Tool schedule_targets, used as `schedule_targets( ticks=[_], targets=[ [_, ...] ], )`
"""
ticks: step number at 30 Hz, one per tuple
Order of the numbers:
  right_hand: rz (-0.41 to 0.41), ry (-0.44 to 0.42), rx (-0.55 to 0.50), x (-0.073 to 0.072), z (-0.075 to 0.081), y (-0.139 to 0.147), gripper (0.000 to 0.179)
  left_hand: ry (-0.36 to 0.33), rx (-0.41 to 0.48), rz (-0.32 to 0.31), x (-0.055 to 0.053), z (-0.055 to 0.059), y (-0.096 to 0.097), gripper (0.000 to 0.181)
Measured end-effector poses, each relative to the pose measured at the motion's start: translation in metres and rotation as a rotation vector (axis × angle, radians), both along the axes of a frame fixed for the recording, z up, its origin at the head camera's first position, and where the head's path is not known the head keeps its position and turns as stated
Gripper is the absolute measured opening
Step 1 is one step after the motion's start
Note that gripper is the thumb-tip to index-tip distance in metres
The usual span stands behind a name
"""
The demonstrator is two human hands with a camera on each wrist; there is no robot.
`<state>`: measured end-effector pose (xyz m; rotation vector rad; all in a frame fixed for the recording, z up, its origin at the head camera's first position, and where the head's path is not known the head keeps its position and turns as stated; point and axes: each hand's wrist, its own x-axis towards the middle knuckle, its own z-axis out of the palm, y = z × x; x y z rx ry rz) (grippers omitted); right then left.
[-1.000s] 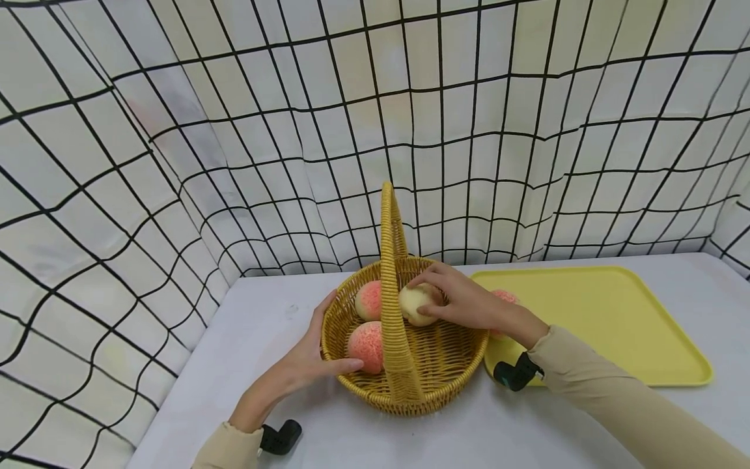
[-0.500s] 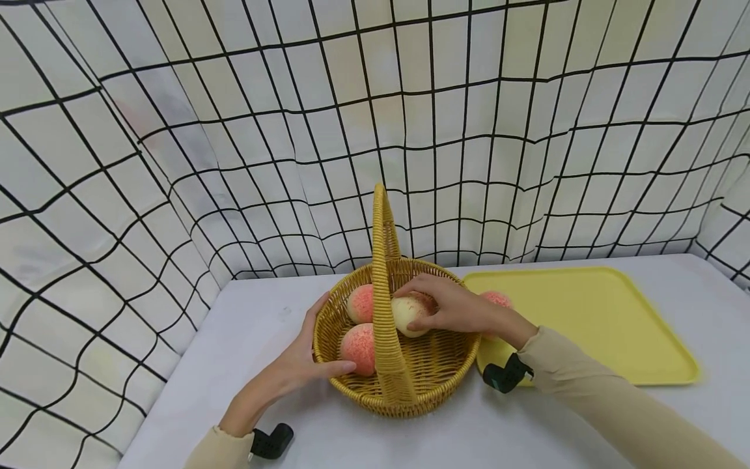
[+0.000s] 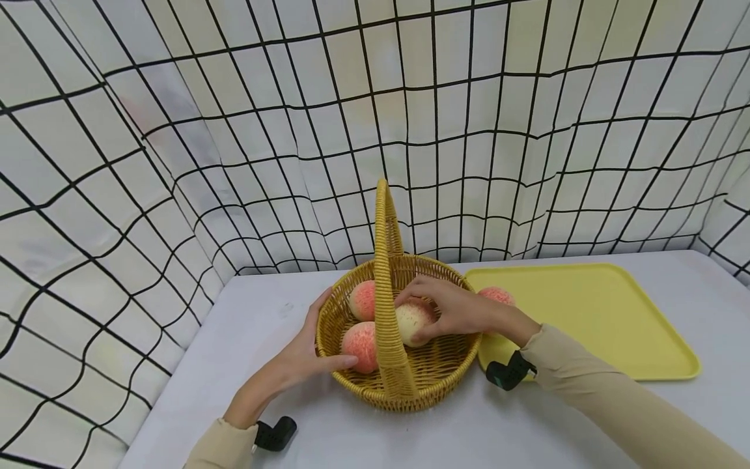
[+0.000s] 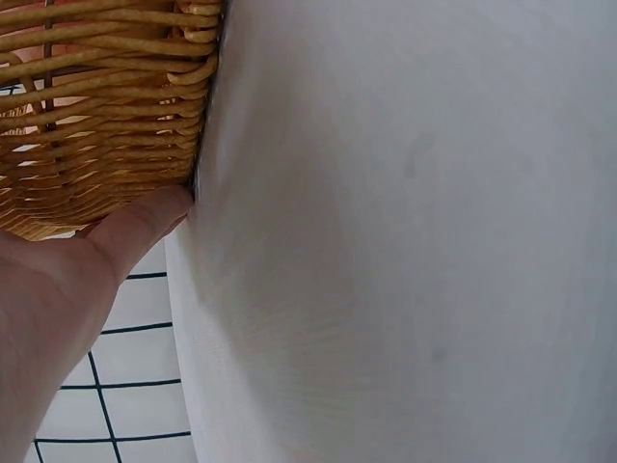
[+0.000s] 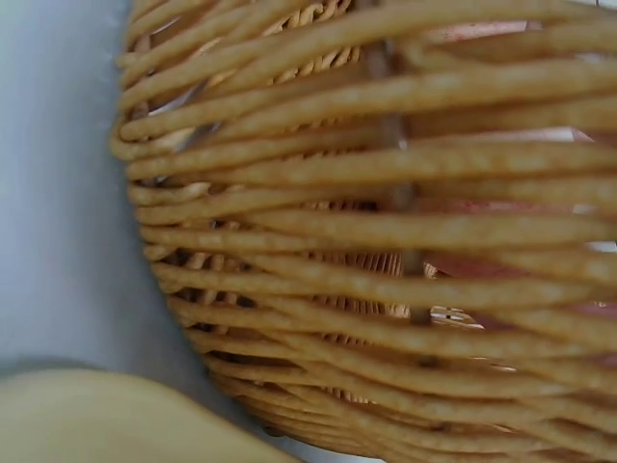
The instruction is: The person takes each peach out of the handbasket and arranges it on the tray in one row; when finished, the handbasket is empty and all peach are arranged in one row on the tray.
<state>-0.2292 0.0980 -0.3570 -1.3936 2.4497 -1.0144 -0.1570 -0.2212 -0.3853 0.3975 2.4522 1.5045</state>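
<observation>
A wicker basket [image 3: 410, 405] with a tall arched handle [image 3: 383, 260] stands on the table. My left hand [image 3: 295, 358] holds its left side, thumb over the rim and fingers along the outer wall. Inside the basket, my right hand [image 3: 459, 307] grips a cream peach [image 3: 412, 326] with a reddish blush, right of the handle. Two pink peaches [image 3: 359, 345] lie left of the handle, each partly hidden by it. In the left wrist view, fingers [image 4: 145, 227] press against the woven wall [image 4: 106, 116]. The right wrist view is filled by weave [image 5: 337, 241], hiding the hand.
A yellow tray [image 3: 574, 319] lies right of the basket, close to its rim. Another pink peach [image 3: 497, 296] sits on the tray's left end, partly behind the right wrist. Black netting [image 3: 469, 176] over white cloth walls stands behind and left of the white table [image 3: 469, 436].
The right hand has moved the cream peach slightly down and nearer within the basket, its blush turning into view. My left hand keeps its hold on the rim. The whole view has shifted slightly.
</observation>
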Motion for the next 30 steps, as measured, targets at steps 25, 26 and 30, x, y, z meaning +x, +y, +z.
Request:
schedule_targets(
  ticks=[25,26,30],
  targets=[
    [-0.032,0.049,0.061,0.007,0.0,-0.005,0.053,-0.022,0.002,0.003,0.0,0.002,0.0,0.126],
    [-0.043,0.047,0.059,0.007,-0.001,-0.006,0.054,-0.023,0.0,0.003,0.0,0.002,0.0,0.126],
    [-0.081,0.036,0.057,0.008,-0.005,-0.011,0.054,-0.028,-0.004,0.009,0.0,0.0,0.0,0.126]
  ],
)
